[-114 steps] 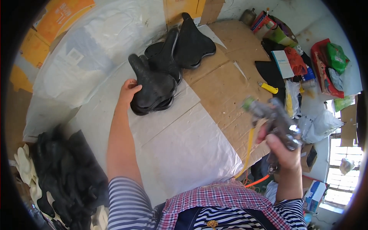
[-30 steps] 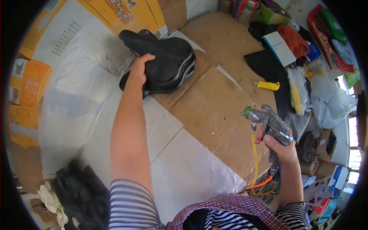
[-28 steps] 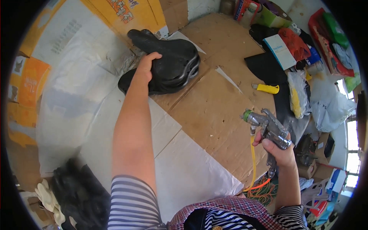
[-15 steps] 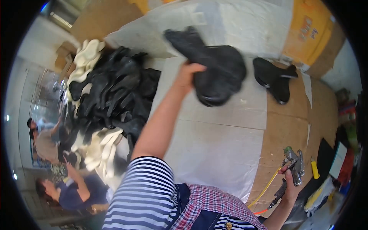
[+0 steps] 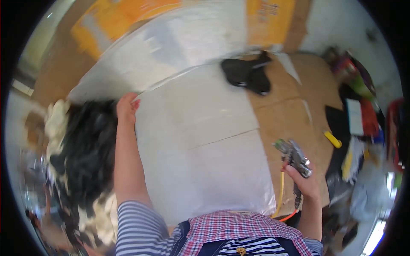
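Observation:
My left hand (image 5: pixel 127 106) is stretched out at the left edge of the pale sheet, beside a pile of black moulded pieces (image 5: pixel 92 149). Its fingers are slightly bent and a little apart, with nothing seen in them. My right hand (image 5: pixel 302 177) grips a metal spray gun (image 5: pixel 294 157) over the brown cardboard. A yellow hose (image 5: pixel 281 192) and an orange hose run from below the gun toward me. One black saddle-shaped piece (image 5: pixel 247 74) lies at the far side, partly on the cardboard. The pile is blurred, so single pieces in it are hard to make out.
A pale plastic-covered sheet (image 5: pixel 205 170) and brown cardboard (image 5: pixel 286 115) cover the work surface. Cream pieces (image 5: pixel 102 217) lie around the black pile. A yellow cutter (image 5: pixel 332 139) rests at the right, near assorted clutter. Covered panels (image 5: pixel 183 38) stand along the back.
The black piece that my left hand held up is out of that hand, which has moved left to the pile. My view has turned right; my right hand still holds the spray gun.

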A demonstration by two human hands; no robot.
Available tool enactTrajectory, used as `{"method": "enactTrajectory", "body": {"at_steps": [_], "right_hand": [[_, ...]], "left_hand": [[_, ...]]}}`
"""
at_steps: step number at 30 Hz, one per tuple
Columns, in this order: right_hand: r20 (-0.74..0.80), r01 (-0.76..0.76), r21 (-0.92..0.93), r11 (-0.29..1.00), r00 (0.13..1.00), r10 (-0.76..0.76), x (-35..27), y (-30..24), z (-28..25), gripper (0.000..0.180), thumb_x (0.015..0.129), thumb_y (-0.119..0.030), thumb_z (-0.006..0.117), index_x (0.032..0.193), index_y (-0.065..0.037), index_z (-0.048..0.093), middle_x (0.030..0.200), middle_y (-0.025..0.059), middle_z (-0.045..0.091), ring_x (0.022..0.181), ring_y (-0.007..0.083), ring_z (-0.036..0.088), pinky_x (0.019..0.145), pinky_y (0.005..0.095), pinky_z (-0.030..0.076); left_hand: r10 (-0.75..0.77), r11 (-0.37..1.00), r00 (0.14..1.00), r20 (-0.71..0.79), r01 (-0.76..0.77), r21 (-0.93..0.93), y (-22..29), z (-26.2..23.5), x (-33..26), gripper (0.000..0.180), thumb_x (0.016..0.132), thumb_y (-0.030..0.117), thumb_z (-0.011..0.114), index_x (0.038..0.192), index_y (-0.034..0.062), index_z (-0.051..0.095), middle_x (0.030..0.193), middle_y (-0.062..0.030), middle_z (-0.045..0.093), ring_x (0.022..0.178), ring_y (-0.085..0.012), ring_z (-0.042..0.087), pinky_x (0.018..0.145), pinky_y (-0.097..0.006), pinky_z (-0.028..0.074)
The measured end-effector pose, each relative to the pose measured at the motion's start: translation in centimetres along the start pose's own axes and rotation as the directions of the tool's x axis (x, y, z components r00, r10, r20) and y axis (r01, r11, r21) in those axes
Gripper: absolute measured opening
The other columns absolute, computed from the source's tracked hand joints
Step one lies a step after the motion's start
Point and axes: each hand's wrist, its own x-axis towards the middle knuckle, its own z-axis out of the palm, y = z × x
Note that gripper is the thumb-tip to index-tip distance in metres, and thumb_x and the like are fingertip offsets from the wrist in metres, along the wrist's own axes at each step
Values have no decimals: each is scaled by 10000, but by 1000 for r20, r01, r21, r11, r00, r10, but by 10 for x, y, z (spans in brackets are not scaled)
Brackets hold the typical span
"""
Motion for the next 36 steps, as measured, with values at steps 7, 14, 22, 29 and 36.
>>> {"method": "enactTrajectory", "body": {"at_steps": [7, 14, 22, 29, 36], "right_hand": [[-29, 29, -11, 1000, 999, -30, -1, 5, -9, 546, 765, -115, 702, 1256, -14, 485, 914, 39, 600, 840, 103, 579, 744, 251, 473], [-82, 4, 5, 1000, 997, -3, 17, 15, -18, 556, 763, -107, 705, 1258, 0, 475, 920, 46, 602, 836, 103, 580, 753, 252, 477], [-146, 127, 185, 974, 984, -101, 7, -27, -18, 705, 702, -234, 700, 1277, 62, 417, 904, 131, 605, 802, 192, 601, 760, 328, 487], [-97, 0, 203, 979, 995, 20, -30, -43, -7, 502, 772, -106, 668, 1217, 44, 492, 866, 76, 606, 772, 141, 588, 715, 280, 485], [-249, 192, 245, 950, 960, -130, -46, -66, -11, 440, 804, -141, 658, 1177, 44, 515, 835, 82, 602, 753, 149, 592, 706, 288, 495]], "left_hand": [[-320, 947, 869, 377, 286, 145, -102, 257, 55, 365, 818, 215, 609, 1132, 49, 522, 1031, -117, 599, 798, -234, 566, 701, -337, 484], [-305, 950, 943, 131, 292, 108, -149, 352, 110, 396, 807, 200, 621, 1086, -73, 556, 1134, -157, 558, 983, -271, 536, 817, -360, 444], [-408, 849, 773, 486, 517, -110, -149, 281, -10, 280, 772, 18, 538, 1049, -19, 551, 1060, -141, 583, 937, -268, 592, 758, -393, 520], [-362, 785, 793, 489, 543, -300, -155, 230, -131, 347, 771, -61, 471, 1115, -26, 453, 1122, -166, 534, 1029, -320, 564, 862, -496, 504], [-334, 788, 790, 514, 533, -307, -160, 204, -148, 508, 744, -109, 459, 1230, 20, 389, 1204, -148, 492, 1045, -338, 554, 897, -541, 468]]}}
